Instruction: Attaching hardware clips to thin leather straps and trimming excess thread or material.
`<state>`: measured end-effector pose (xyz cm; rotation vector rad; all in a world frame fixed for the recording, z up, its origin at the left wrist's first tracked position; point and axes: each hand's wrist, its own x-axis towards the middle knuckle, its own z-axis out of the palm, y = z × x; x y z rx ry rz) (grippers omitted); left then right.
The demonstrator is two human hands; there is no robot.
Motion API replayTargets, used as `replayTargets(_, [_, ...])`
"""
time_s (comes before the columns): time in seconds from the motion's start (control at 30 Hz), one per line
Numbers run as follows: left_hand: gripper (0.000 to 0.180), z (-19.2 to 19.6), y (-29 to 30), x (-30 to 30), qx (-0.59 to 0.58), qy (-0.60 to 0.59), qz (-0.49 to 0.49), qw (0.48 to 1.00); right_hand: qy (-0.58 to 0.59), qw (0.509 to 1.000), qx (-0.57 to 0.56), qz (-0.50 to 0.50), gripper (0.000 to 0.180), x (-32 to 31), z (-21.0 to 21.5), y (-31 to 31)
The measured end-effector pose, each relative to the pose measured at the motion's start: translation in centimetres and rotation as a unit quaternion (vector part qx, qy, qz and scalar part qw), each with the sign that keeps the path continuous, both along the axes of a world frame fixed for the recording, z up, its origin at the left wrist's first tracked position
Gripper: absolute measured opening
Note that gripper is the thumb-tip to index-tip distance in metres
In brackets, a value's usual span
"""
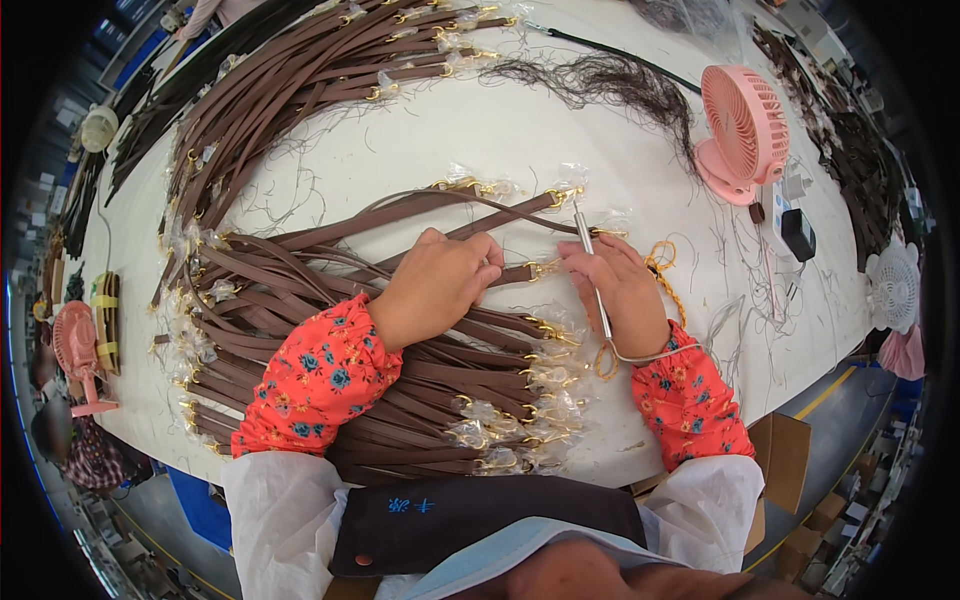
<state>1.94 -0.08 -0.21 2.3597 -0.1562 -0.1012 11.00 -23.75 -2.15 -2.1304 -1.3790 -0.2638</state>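
Observation:
My left hand [437, 283] is closed, fingers curled at a brown strap [515, 274] that lies over the heap. That strap's gold clasp [541, 270] points toward my right hand. Between the fingers of my right hand [628, 292] is a slim silver pen-shaped tool [584, 232], its tip up and away from me. A thin pale cord [655, 355] runs from the tool's lower end past my wrist. Under and around my left hand lies a pile of brown straps [420, 375], their gold clasps wrapped in clear plastic [560, 400].
More brown straps [300, 90] fan across the far left of the white table [500, 130]. A pink fan [740, 125] stands at the right, beside a black plug [797, 234] and dark tangled threads [610, 80]. A braided yellow cord [668, 275] lies by my right hand. Cardboard boxes [780, 455] stand below.

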Motion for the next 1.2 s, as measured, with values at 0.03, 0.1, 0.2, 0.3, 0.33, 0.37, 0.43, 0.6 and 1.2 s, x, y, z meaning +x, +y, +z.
replayTargets(0.03, [0.013, -0.3, -0.1, 0.0, 0.028, -0.024, -0.005, 0.999, 0.000, 1.000, 0.000, 0.000, 0.029, -0.1, 0.1, 0.0])
replayTargets(0.1, [0.012, -0.4, 0.0, 0.0, 0.056, -0.048, -0.008, 0.997, 0.009, 1.000, 0.024, 0.005, 0.030, -0.2, 0.2, -0.1])
replayTargets(0.2, [0.013, 0.0, 0.6, 0.3, -0.014, 0.040, -0.068, 0.997, -0.009, 0.998, 0.003, 0.062, 0.030, -0.5, 0.0, 0.0])
replayTargets(0.3, [0.014, 0.3, 0.9, 0.5, -0.094, 0.115, -0.067, 0.987, -0.028, 0.997, -0.056, 0.047, 0.032, 0.3, 1.1, -0.8])
replayTargets(0.33, [0.014, 0.1, 1.3, 0.5, -0.076, 0.094, -0.107, 0.987, -0.029, 0.997, -0.057, 0.046, 0.032, 0.8, 0.9, -1.2])
replayTargets(0.37, [0.014, -0.1, 1.4, 0.5, -0.057, 0.073, -0.146, 0.985, -0.053, 0.997, -0.057, 0.011, 0.031, 1.4, 0.6, -1.6])
replayTargets(0.43, [0.012, -0.5, 1.4, 0.4, -0.077, 0.056, -0.133, 0.987, -0.077, 0.995, -0.055, -0.023, 0.031, 2.0, 0.6, -1.5])
replayTargets(0.6, [0.011, -0.9, 0.6, 0.4, -0.048, 0.033, -0.076, 0.995, -0.030, 0.997, 0.067, 0.002, 0.029, 1.3, 0.9, -0.9])
replayTargets(1.2, [0.035, 0.7, 0.2, -0.1, -0.044, 0.047, -0.050, 0.997, 0.147, 0.984, 0.035, 0.091, 0.025, -1.1, 0.4, 0.2])
